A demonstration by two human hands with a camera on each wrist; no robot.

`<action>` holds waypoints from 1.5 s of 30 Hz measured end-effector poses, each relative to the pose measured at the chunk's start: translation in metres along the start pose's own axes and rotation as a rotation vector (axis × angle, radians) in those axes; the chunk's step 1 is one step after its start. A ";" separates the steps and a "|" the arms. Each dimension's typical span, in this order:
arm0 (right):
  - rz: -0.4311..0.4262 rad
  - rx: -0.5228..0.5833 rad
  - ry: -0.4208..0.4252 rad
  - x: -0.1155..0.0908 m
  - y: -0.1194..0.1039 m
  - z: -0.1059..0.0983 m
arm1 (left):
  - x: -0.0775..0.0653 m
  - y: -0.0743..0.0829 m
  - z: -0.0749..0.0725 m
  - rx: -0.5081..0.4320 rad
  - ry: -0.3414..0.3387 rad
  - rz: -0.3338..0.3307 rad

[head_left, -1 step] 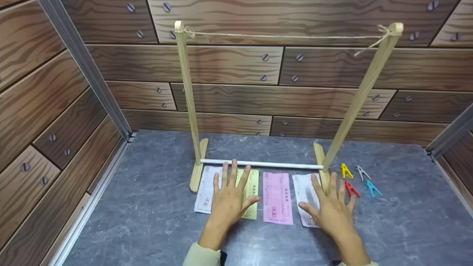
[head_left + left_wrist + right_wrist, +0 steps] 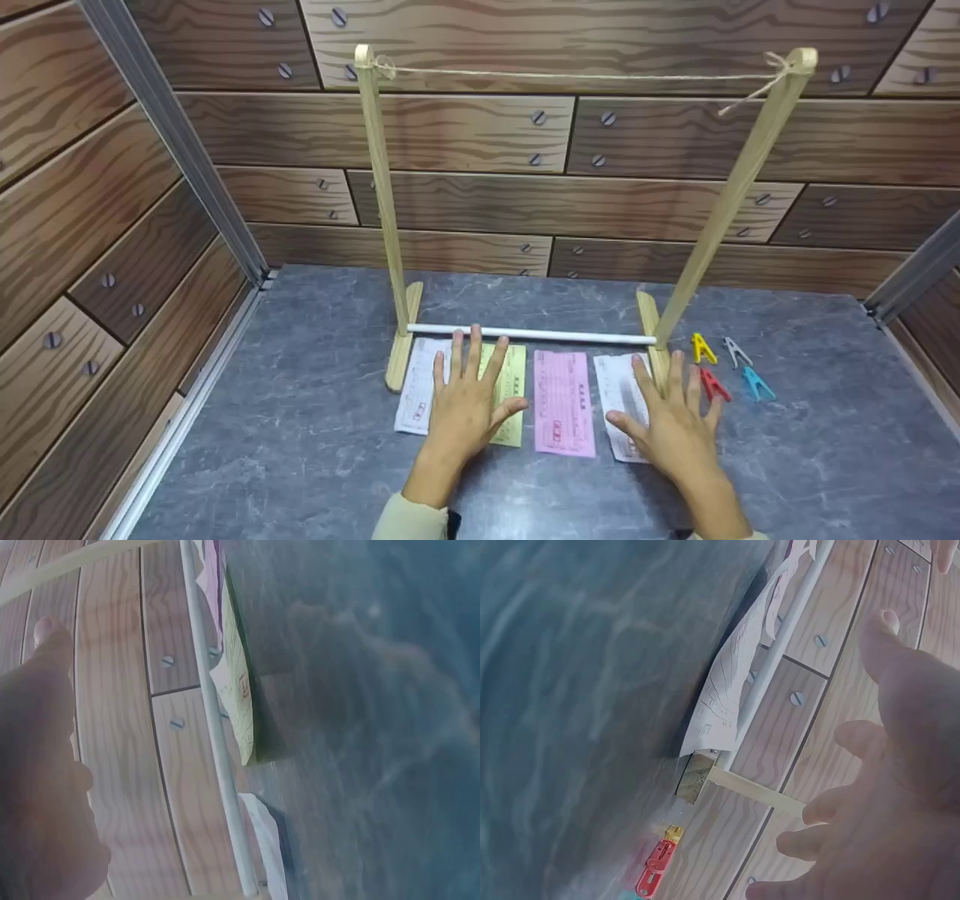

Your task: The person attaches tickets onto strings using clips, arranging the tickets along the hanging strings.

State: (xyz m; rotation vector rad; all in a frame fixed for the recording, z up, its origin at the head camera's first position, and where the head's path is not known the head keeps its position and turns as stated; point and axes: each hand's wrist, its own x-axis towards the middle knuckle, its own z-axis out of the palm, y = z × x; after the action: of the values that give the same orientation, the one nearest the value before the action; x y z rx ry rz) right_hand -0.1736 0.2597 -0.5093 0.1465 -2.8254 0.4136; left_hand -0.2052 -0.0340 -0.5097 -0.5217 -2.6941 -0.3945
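My left hand [image 2: 463,412] is spread above a white printed slip [image 2: 414,397] and a yellow slip [image 2: 512,397], hiding part of both. To its right a pink slip [image 2: 564,405] lies uncovered. My right hand [image 2: 675,427] is spread partly over another white slip [image 2: 621,420] and the stand's right foot. Neither hand holds anything. In the left wrist view the yellow slip [image 2: 238,682] stays apart from the hand. The right wrist view likewise shows a gap between the fingers and the white slip [image 2: 724,690].
Behind the slips stands a wooden frame [image 2: 381,187] with a string [image 2: 570,75] across its top and a white rod [image 2: 555,334] low down. Yellow [image 2: 703,349], grey [image 2: 736,352], red [image 2: 713,384] and blue [image 2: 758,383] clothespins lie to the right. Wood-patterned walls enclose the grey table [image 2: 300,450].
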 end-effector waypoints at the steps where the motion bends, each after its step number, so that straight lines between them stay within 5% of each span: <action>1: 0.004 0.004 -0.006 0.001 0.000 -0.001 | 0.001 -0.001 0.000 0.000 0.004 0.000; 10: 0.063 0.067 0.022 0.007 0.010 -0.025 | 0.009 -0.029 -0.012 -0.077 0.021 -0.063; 19: 0.119 0.154 0.032 0.016 0.031 -0.047 | 0.012 -0.087 -0.023 -0.293 0.128 -0.327; 24: 0.129 0.154 -0.007 0.020 0.059 -0.052 | 0.026 -0.109 -0.018 -0.280 -0.029 -0.389; 27: 0.137 0.153 -0.076 0.023 0.074 -0.052 | 0.033 -0.114 -0.014 -0.223 -0.174 -0.379; 31: 0.142 0.145 -0.129 0.029 0.088 -0.051 | 0.041 -0.115 -0.011 -0.101 -0.281 -0.345; 36: 0.142 0.122 -0.169 0.035 0.100 -0.045 | 0.045 -0.116 -0.012 -0.014 -0.332 -0.313; 45: 0.222 0.108 -0.321 0.045 0.114 -0.036 | 0.044 -0.122 -0.015 -0.144 -0.339 -0.287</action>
State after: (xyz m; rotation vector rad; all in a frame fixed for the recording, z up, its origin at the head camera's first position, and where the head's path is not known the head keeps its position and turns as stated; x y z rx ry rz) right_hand -0.2235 0.3763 -0.4939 -0.0899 -3.1488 0.6444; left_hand -0.2887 -0.1346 -0.5030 -0.2553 -3.0970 -0.6316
